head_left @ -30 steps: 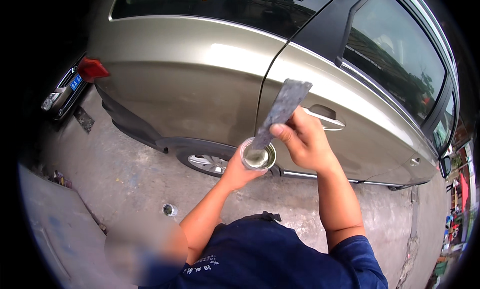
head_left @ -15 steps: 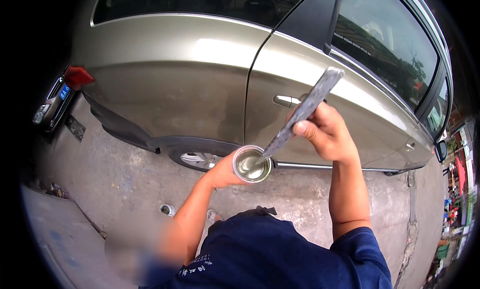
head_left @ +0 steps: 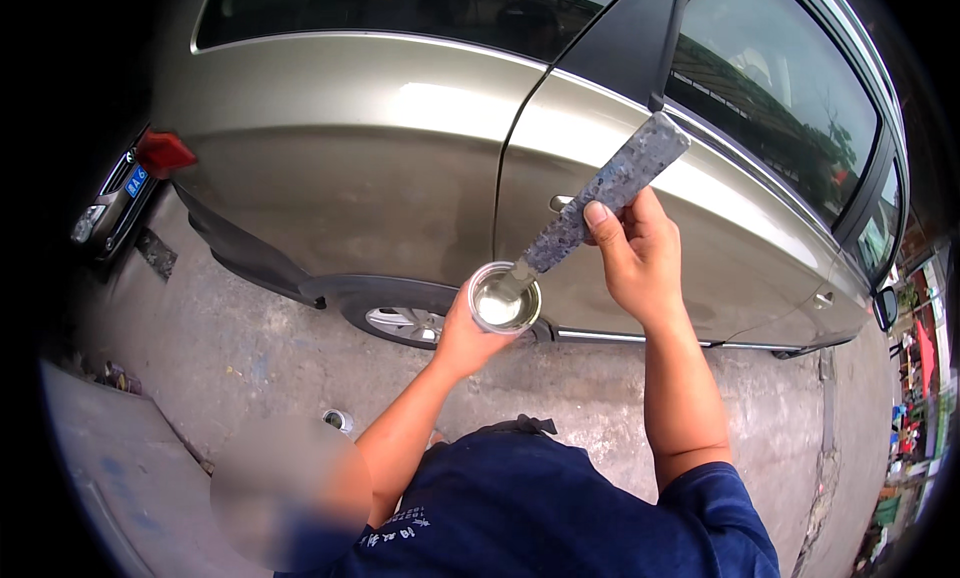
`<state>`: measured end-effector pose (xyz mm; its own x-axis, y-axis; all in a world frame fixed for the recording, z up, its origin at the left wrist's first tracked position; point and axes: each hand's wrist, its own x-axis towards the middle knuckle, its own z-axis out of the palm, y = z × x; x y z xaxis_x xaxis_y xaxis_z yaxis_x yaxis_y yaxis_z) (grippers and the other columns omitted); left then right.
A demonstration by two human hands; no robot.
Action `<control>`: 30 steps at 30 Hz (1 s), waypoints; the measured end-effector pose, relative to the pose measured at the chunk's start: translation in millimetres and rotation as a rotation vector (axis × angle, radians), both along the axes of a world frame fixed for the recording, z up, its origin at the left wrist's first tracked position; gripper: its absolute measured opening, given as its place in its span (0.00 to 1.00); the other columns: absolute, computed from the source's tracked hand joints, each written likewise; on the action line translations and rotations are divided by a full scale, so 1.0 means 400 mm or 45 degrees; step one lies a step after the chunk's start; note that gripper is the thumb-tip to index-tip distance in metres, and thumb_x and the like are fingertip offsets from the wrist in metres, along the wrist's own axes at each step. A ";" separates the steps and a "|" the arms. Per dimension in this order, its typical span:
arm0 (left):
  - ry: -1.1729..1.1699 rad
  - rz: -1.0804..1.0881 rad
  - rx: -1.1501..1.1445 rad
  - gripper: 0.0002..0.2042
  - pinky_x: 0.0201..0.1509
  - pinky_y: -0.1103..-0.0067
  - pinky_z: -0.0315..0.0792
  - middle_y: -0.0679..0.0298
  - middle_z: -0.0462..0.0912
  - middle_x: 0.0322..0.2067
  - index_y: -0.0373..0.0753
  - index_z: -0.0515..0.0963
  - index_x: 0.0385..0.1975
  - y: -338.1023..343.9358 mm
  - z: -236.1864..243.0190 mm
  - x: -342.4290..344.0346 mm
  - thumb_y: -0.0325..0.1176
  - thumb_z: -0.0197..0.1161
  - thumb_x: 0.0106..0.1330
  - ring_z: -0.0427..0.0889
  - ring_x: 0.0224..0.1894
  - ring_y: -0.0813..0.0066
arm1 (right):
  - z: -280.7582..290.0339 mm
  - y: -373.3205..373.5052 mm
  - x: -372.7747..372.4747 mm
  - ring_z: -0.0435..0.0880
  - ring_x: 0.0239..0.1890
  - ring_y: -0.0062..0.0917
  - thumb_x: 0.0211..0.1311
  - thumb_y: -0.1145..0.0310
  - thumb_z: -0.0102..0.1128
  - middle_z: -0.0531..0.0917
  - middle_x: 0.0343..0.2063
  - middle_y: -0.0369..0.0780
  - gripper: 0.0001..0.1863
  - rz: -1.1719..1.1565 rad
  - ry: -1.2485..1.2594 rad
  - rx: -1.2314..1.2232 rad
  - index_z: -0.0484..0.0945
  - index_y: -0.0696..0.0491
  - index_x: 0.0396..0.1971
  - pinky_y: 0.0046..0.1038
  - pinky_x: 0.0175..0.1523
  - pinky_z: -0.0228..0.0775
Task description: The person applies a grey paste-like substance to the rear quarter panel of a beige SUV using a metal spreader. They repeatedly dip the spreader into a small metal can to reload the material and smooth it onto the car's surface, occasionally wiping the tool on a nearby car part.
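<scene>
My left hand [head_left: 466,336] wraps around a clear cup [head_left: 537,306] from its left side. Pale, shiny liquid paint [head_left: 500,306] shows inside it. A long flat stirring stick [head_left: 625,176], grey and speckled with dried paint, is gripped by my right hand [head_left: 645,260] around its middle, thumb on top. The stick slants down to the left, and its lower end reaches over the cup's rim into the opening. Whether the tip touches the paint, I cannot tell. Both hands are in front of the rear door of a champagne-coloured car [head_left: 370,193].
The car's rear wheel [head_left: 400,323] is just behind my left hand, and a door handle [head_left: 561,204] lies behind the stick. A small open can [head_left: 338,420] stands on the concrete ground [head_left: 250,348]. Another car [head_left: 112,200] shows at the far left.
The stick has turned from its narrow edge to show its broad face. My right hand has shifted slightly left, and the cup has risen a little in my left hand.
</scene>
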<state>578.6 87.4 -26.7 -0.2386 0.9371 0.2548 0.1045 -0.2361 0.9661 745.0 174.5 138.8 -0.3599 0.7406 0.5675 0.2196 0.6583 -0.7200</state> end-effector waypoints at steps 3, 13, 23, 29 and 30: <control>0.009 0.140 0.096 0.38 0.63 0.69 0.68 0.56 0.76 0.54 0.36 0.67 0.60 0.013 -0.046 -0.010 0.28 0.77 0.46 0.75 0.58 0.63 | -0.050 -0.026 -0.009 0.79 0.26 0.16 0.69 0.69 0.58 0.81 0.25 0.36 0.08 -0.125 0.156 -0.130 0.73 0.58 0.39 0.21 0.31 0.73; 0.009 0.339 0.032 0.39 0.64 0.68 0.68 0.55 0.73 0.57 0.36 0.65 0.62 0.050 0.005 -0.033 0.29 0.77 0.48 0.73 0.61 0.61 | -0.040 0.058 0.052 0.81 0.27 0.18 0.70 0.70 0.55 0.79 0.31 0.38 0.08 -0.210 0.698 -0.334 0.71 0.58 0.41 0.22 0.31 0.82; 0.038 0.453 -0.001 0.39 0.65 0.68 0.66 0.54 0.72 0.58 0.36 0.64 0.62 0.113 0.075 -0.046 0.32 0.76 0.49 0.71 0.62 0.59 | -0.102 0.139 0.089 0.82 0.28 0.22 0.70 0.68 0.57 0.80 0.34 0.37 0.09 -0.063 1.031 -0.458 0.71 0.55 0.42 0.26 0.34 0.83; 0.003 0.522 0.070 0.39 0.64 0.73 0.67 0.57 0.76 0.55 0.36 0.64 0.63 0.173 0.076 -0.065 0.31 0.76 0.50 0.75 0.58 0.68 | -0.166 0.182 0.067 0.80 0.32 0.22 0.72 0.67 0.54 0.79 0.36 0.37 0.09 -0.061 1.201 -0.568 0.69 0.54 0.44 0.30 0.40 0.83; 0.017 0.540 0.074 0.38 0.63 0.72 0.67 0.57 0.76 0.55 0.36 0.64 0.62 0.186 0.068 -0.069 0.31 0.76 0.50 0.75 0.58 0.68 | -0.173 0.187 0.063 0.80 0.32 0.22 0.72 0.67 0.54 0.79 0.36 0.37 0.08 -0.067 1.220 -0.578 0.69 0.54 0.44 0.30 0.40 0.83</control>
<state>551.0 161.7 0.6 -0.5963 0.7406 0.3098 0.2165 -0.2232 0.9504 770.4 249.3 69.7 0.1296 0.9559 0.2637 -0.5493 0.2906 -0.7835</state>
